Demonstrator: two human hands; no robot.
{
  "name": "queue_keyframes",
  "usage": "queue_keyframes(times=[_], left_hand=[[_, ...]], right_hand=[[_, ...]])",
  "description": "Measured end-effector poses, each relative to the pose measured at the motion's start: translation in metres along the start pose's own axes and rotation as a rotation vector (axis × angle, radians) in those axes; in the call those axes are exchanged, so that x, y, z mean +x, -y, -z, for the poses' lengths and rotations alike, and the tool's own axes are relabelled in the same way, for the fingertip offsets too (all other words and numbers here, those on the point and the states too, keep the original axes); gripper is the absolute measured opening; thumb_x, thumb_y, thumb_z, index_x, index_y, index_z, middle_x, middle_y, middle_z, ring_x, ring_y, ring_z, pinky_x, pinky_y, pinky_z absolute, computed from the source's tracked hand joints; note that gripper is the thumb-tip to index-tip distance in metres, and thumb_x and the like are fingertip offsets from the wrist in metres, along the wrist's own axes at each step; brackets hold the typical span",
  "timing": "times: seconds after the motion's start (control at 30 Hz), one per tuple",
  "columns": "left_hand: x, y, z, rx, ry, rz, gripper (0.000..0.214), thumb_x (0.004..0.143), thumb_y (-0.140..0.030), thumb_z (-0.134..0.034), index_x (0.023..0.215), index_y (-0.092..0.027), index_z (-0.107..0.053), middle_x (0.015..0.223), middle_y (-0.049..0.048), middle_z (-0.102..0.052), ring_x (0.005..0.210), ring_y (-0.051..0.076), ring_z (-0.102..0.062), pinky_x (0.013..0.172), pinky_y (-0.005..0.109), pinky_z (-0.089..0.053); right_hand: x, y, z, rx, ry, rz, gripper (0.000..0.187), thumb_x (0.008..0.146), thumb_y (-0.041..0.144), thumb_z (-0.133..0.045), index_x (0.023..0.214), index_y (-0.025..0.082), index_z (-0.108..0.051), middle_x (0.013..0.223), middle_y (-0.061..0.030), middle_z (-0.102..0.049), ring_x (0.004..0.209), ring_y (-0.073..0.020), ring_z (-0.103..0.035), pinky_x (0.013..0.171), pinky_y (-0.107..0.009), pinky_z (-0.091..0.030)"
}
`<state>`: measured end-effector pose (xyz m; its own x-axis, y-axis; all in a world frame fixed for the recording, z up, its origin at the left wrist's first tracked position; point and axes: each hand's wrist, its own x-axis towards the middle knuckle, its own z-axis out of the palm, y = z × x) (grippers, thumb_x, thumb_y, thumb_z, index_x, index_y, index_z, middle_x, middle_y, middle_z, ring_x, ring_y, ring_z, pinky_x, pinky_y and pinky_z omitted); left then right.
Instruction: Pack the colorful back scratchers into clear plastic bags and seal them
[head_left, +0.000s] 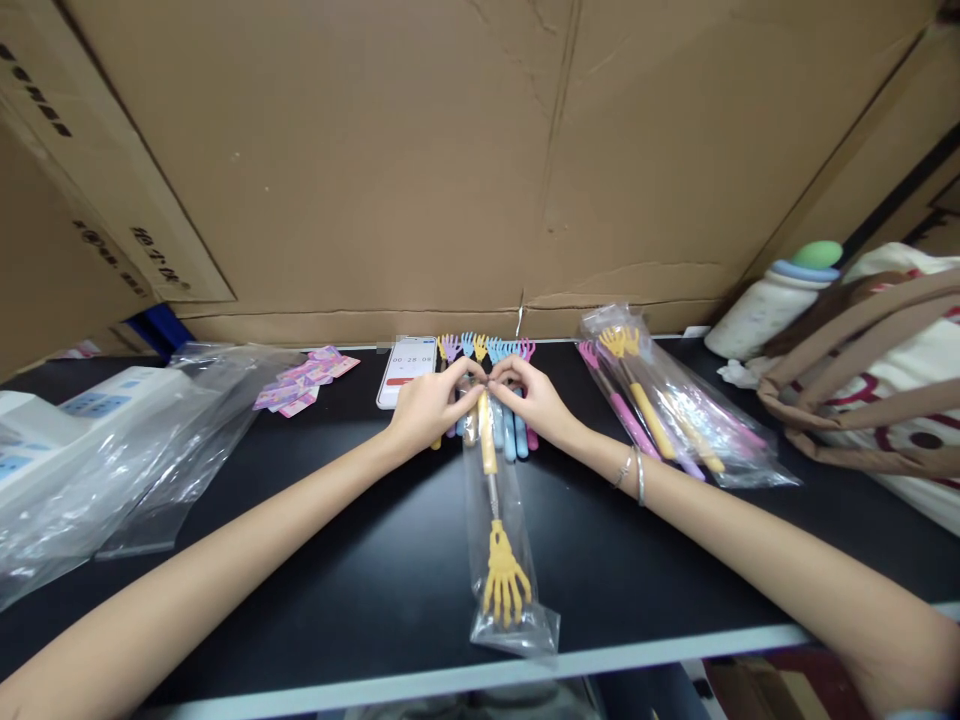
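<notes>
A yellow back scratcher (pixel 507 580) lies inside a clear plastic bag (pixel 517 637), its hand-shaped end toward the table's front edge. At the bag's far end, by the scratcher's handle, my left hand (pixel 439 402) and my right hand (pixel 534 400) meet, each pinching the plastic between thumb and forefinger. The exact edge they grip is partly hidden by the fingers. Beneath and beyond my hands lies a row of loose back scratchers (pixel 513 440) in blue, yellow, purple and pink.
A phone (pixel 409 365) showing a timer lies left of the row, near pink cards (pixel 304 380). Empty clear bags (pixel 191 450) and a white box (pixel 97 410) are at left. Bagged back scratchers (pixel 660 400), a bottle (pixel 769 305) and a tote bag (pixel 892 370) are at right.
</notes>
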<state>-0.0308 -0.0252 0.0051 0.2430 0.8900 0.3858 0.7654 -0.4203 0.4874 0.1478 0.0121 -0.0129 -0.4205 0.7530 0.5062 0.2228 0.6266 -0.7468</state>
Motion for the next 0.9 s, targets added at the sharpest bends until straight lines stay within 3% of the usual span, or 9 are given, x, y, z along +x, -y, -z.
queue_keyframes(times=[0.43, 0.67, 0.9], left_hand=[[-0.01, 0.011, -0.014, -0.033, -0.146, -0.017, 0.016, 0.088, -0.035, -0.05, 0.096, -0.023, -0.057, 0.057, -0.0071, -0.059, 0.049, 0.009, -0.052, 0.048, 0.018, -0.029], [-0.009, 0.013, -0.015, -0.113, -0.128, -0.089, 0.014, 0.089, -0.033, -0.049, 0.094, -0.022, -0.056, 0.069, -0.0047, -0.066, 0.055, 0.008, -0.056, 0.051, 0.018, -0.034], [-0.008, 0.013, -0.013, -0.16, -0.098, -0.031, 0.013, 0.086, -0.032, -0.051, 0.096, -0.023, -0.055, 0.077, -0.004, -0.069, 0.062, 0.01, -0.061, 0.054, 0.018, -0.038]], right_hand=[[-0.005, -0.002, -0.004, 0.048, -0.023, -0.023, 0.009, 0.086, 0.027, -0.054, 0.085, 0.019, -0.053, 0.075, 0.0004, -0.057, 0.07, -0.0125, -0.057, 0.065, -0.025, -0.043], [-0.005, -0.006, -0.003, 0.087, -0.025, -0.019, 0.01, 0.085, 0.028, -0.055, 0.086, 0.019, -0.052, 0.081, -0.0012, -0.058, 0.076, -0.0136, -0.059, 0.072, -0.027, -0.045], [-0.004, -0.007, -0.003, 0.108, -0.036, -0.019, 0.01, 0.083, 0.027, -0.056, 0.085, 0.019, -0.05, 0.075, 0.0007, -0.056, 0.07, -0.0127, -0.058, 0.067, -0.026, -0.045]])
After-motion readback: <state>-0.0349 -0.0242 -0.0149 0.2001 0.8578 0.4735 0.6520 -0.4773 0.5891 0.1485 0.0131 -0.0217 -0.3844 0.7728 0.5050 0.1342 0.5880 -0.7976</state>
